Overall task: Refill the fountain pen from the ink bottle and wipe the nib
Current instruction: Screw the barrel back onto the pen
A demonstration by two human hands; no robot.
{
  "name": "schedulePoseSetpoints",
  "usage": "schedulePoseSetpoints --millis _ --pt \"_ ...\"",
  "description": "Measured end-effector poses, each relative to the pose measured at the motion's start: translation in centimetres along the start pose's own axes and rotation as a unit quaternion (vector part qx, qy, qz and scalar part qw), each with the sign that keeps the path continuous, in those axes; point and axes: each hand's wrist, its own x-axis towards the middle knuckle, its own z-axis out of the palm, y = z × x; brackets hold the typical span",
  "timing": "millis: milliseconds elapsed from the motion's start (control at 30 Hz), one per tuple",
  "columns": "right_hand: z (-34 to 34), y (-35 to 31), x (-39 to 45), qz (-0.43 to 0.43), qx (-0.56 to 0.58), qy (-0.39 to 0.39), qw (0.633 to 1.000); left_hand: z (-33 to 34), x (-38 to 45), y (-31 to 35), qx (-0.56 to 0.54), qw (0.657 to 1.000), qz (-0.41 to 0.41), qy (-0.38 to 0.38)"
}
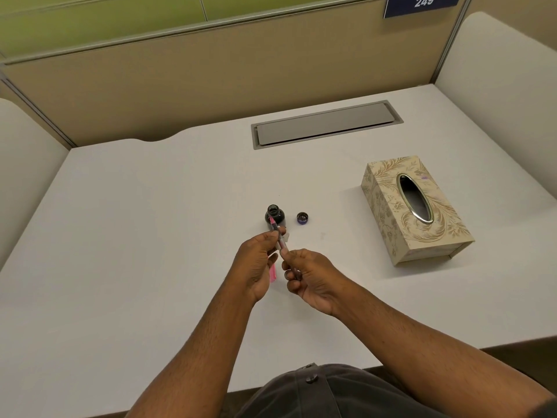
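Roughly, by item:
Fountain pen (pixel 278 236): held above the white desk (pixel 150 236) between both hands; its long axis runs from near-right to far-left, slanting away from the person, with the pink nib end pointing toward the ink bottle and overlapping its near side in this view. Whether the tip touches the bottle cannot be told.
Left hand (pixel 256 267): fingers curled, thumb and forefinger pinching the pen's clear barrel close behind the nib section; a pink part (pixel 273 271) shows below its fingers, seemingly tucked in the same hand.
Right hand (pixel 310 279): fingers curled round the rear end of the pen, thumb tip pressed at the barrel.
Ink bottle (pixel 274 216): upright, uncapped, dark, mouth open upward, standing on the desk just beyond the hands.
Bottle cap (pixel 303 219): lying on the desk just right of the bottle, apart from it, hollow side up.
Tissue box (pixel 414 209): patterned, beige, well to the right of the hands, long axis running away from the person, oval slot on top.
Cable hatch (pixel 327 123): grey, closed, set into the desk at the far side.
Number plate (pixel 422 4): blue, reads 249, on the partition at top right.
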Motion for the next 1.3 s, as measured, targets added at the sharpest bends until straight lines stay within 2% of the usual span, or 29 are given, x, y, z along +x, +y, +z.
schedulePoseSetpoints --millis 233,533,700,933,1100,1300 --pt "0.0 0.0 -0.3 0.017 0.011 -0.019 1.0 0.1 -0.2 0.1 -0.009 1.0 -0.004 -0.005" --pt "0.1 0.5 -0.6 -0.023 -0.02 -0.007 1.0 0.4 -0.9 0.3 -0.017 1.0 0.0 -0.01" --pt "0.0 0.4 -1.0 -0.035 -0.047 -0.025 0.998 0.5 -1.7 0.7 -0.03 0.999 -0.033 -0.008" --pt "0.3 0.5 -1.2 -0.107 -0.142 0.03 0.984 0.5 -1.8 0.1 -0.001 0.999 -0.043 -0.01" --pt "0.2 0.6 -1.4 -0.1 -0.131 0.007 0.986 0.7 -2.2 0.4 -0.032 0.997 -0.061 -0.016" --pt "-0.2 0.4 -1.6 -0.084 -0.15 -0.015 0.985 0.7 -2.2 0.2 0.002 0.998 -0.059 -0.023"
